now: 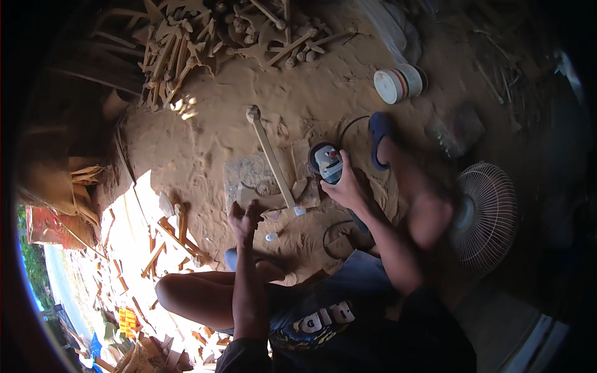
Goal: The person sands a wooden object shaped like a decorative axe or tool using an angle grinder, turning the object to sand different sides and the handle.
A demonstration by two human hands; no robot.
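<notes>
My left hand (pixel 245 220) is closed on the near left end of a wooden piece with a long straight shaft (pixel 270 152) and a curved crosspiece (pixel 269 201). The shaft points away from me and ends in a rounded knob. Beneath the piece lies a flat, dusty board (pixel 236 174). To the right of the shaft, my right hand (pixel 346 186) grips an angle grinder (pixel 329 163) with a dark round disc. The disc is apart from the wood. Whether it spins I cannot tell.
Shaped wooden parts (pixel 180 46) are heaped at the far left. A white bucket (pixel 390 86) lies on its side at the far right. A round fan (pixel 488 217) stands right of my leg. The grinder's dark cord (pixel 348 126) crosses the sandy floor. More wood pieces (pixel 177 239) lie in sunlight at left.
</notes>
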